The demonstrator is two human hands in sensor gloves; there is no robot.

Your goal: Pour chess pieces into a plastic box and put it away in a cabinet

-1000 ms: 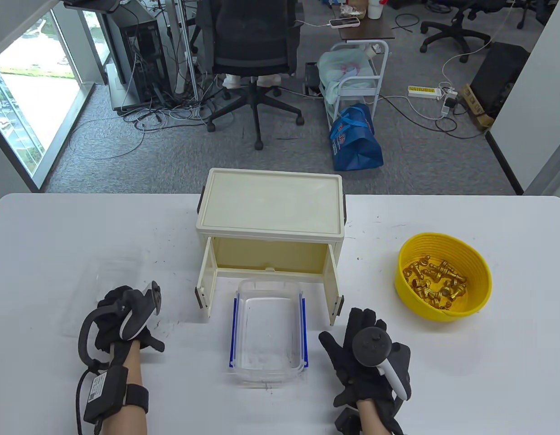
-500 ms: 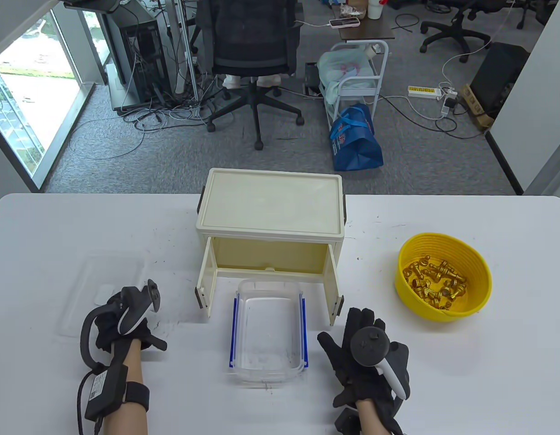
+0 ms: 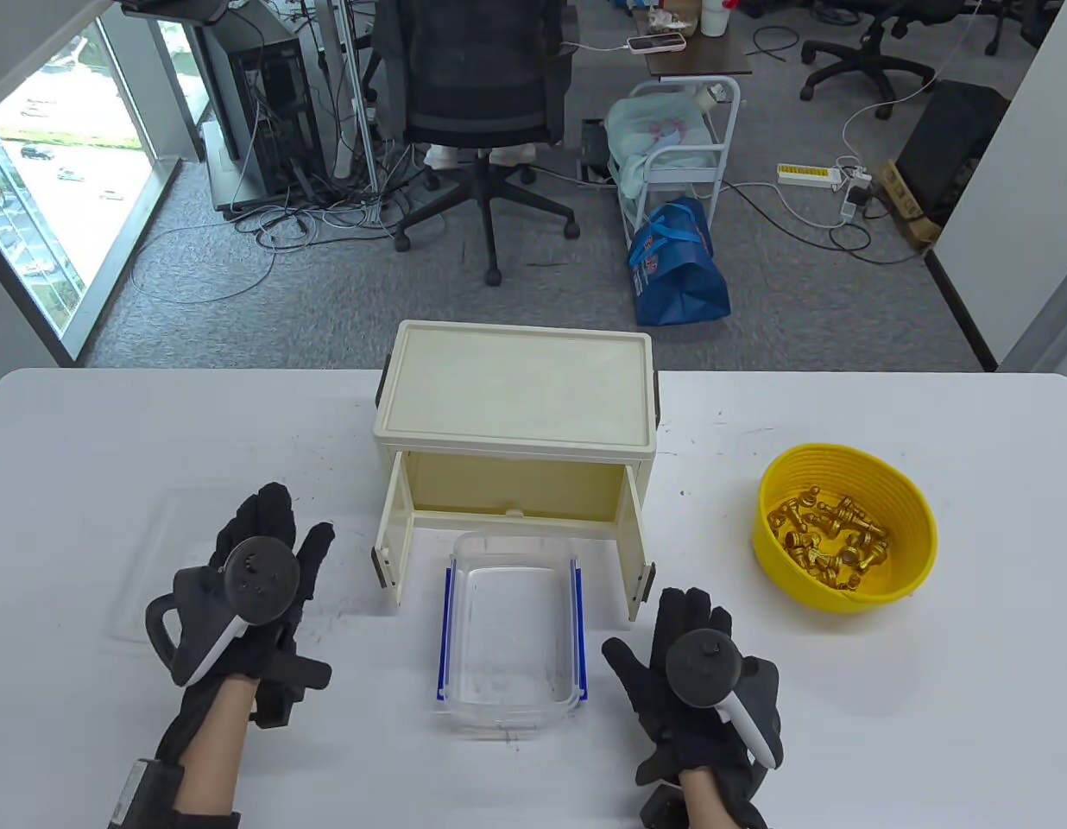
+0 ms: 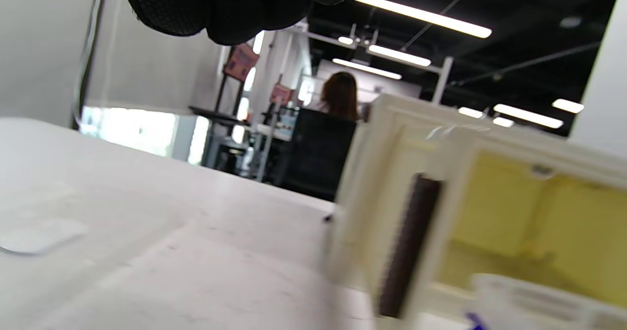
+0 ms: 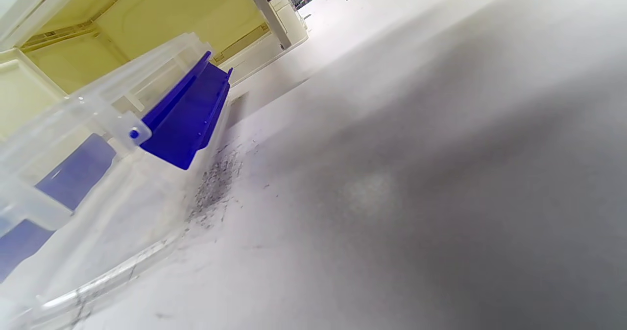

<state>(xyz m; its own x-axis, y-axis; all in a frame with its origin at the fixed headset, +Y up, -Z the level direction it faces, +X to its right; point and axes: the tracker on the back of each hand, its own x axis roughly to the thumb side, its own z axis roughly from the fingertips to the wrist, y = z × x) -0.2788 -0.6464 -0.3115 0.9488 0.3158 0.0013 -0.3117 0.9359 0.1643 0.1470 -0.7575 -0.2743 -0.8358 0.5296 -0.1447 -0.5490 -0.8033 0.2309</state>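
A clear plastic box (image 3: 509, 635) with blue side latches stands open and empty on the white table, just in front of the cream cabinet (image 3: 514, 406), whose two doors stand open. It also shows in the right wrist view (image 5: 98, 173). A yellow bowl (image 3: 905, 561) at the right holds several gold chess pieces (image 3: 831, 540). The box's clear lid (image 3: 167, 553) lies flat at the left. My left hand (image 3: 270, 553) is flat and open over the lid's right part, holding nothing. My right hand (image 3: 672, 656) is open and empty, just right of the box.
The table's far edge (image 3: 240, 371) runs behind the cabinet. Beyond it on the floor are an office chair (image 3: 482, 104), a blue bag (image 3: 676, 268) and a white cart (image 3: 680, 147). Dark scuff marks lie around the box.
My left hand turned from a curled pose to flat with fingers spread and moved slightly forward over the lid. My right hand barely moved.
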